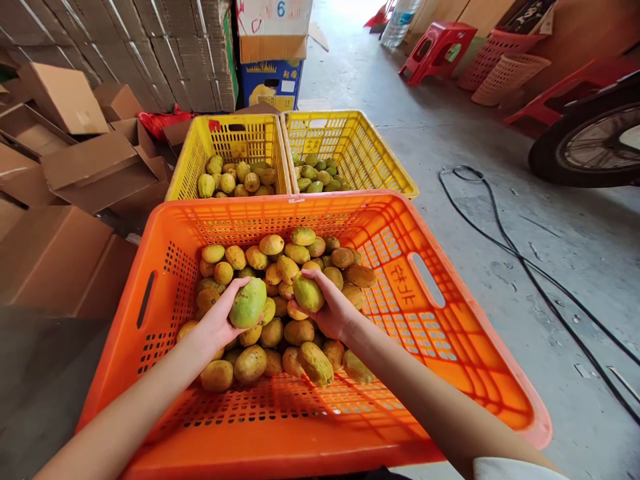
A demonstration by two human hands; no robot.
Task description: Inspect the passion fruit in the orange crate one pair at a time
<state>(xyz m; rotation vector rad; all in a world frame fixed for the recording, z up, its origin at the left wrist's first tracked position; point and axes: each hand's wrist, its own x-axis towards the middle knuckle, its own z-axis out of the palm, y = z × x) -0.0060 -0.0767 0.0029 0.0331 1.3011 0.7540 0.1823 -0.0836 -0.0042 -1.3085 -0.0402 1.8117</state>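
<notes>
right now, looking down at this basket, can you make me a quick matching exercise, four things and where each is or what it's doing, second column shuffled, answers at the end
Things
1. left hand
2. orange basket
3. blue box
4. black cable

Places and states
A. just beyond the yellow baskets
B. lying on the floor, to the right
C. around the pile of fruit
D. holding a green fruit

Pairs: 1-D, 2-C, 3-A, 4-B
</notes>
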